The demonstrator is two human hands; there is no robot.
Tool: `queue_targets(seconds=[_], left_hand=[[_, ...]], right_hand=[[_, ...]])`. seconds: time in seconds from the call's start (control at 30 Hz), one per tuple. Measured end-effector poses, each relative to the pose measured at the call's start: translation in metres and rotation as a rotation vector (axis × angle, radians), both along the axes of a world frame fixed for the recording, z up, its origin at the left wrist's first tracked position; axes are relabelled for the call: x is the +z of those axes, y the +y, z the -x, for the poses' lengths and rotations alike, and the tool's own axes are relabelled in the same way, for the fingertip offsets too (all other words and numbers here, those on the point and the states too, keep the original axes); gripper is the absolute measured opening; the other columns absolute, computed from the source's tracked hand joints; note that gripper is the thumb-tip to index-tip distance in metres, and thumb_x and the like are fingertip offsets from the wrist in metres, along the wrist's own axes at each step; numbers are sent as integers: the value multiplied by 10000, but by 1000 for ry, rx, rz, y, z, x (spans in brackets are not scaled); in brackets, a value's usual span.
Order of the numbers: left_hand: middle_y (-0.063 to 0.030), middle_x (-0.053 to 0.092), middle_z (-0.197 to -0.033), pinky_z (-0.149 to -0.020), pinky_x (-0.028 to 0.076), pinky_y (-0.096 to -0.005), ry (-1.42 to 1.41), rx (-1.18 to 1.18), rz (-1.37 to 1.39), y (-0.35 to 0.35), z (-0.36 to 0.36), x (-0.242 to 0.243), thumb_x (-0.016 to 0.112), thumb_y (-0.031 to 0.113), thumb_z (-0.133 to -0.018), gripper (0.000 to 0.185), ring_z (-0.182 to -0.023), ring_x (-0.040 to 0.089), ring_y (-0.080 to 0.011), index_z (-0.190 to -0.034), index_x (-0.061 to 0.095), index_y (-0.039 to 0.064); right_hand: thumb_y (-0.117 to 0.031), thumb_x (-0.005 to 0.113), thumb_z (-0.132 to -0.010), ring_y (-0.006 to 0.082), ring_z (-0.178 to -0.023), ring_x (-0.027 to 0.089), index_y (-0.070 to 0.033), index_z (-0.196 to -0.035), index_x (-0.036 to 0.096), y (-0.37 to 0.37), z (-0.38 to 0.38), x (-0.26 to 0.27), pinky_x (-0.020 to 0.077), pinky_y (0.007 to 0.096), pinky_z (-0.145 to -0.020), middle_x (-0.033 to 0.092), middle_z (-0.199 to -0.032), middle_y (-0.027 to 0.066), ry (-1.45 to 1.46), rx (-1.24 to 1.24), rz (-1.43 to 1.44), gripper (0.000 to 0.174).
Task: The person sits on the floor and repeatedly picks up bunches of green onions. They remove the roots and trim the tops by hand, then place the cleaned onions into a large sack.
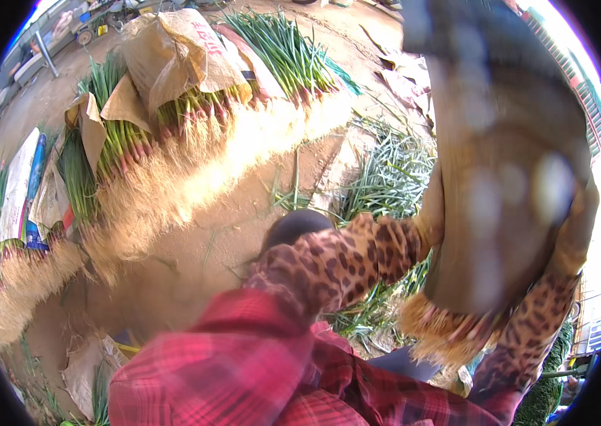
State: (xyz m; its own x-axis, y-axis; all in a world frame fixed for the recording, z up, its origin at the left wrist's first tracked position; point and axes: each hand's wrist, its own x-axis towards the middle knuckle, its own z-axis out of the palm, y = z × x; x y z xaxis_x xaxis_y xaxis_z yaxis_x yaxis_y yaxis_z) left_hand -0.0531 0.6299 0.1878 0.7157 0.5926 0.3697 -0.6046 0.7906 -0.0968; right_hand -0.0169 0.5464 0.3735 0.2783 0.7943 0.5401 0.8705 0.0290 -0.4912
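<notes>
A large, badly blurred brown and dark object [497, 186] fills the right of the view, close to the camera; what it is I cannot tell. My left hand [432, 210] is at its left edge and my right hand [574, 234] at its right edge. The fingers of both are hidden or blurred, so a grip cannot be made out. Both forearms wear leopard-print sleeves. Below the blurred object show the pale roots and reddish stem bases of green onions [452, 330]. Loose green leaves [393, 170] lie on the ground left of it.
A long row of green onions with pale roots [146, 197] runs across the left and top, partly under woven sacks [183, 58]. A dark rounded thing [300, 226] is beside my left sleeve. Wheeled equipment [87, 32] stands at the top left, and more greenery [545, 367] at the lower right.
</notes>
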Motion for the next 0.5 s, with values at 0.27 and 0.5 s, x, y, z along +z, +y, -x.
queue_targets(seconds=[0.27,0.5], left_hand=[[-117,565,-1139,-883,465,-360,64,433,-100,216,86,53,349,621,-865,683,-1029,548,-242,-1230,467,57],[-99,539,-1208,-951,404,-412,908,710,-461,414,170,-25,372,700,-810,789,-1137,475,-252,-1260,455,58]], right_hand=[[-132,512,-807,231,-877,592,33,-1107,547,217,25,4,451,319,-833,620,-985,131,-177,232,59,344],[-154,513,-810,245,-871,600,3,-1088,564,422,93,-66,461,332,-815,623,-977,140,-378,393,144,323]])
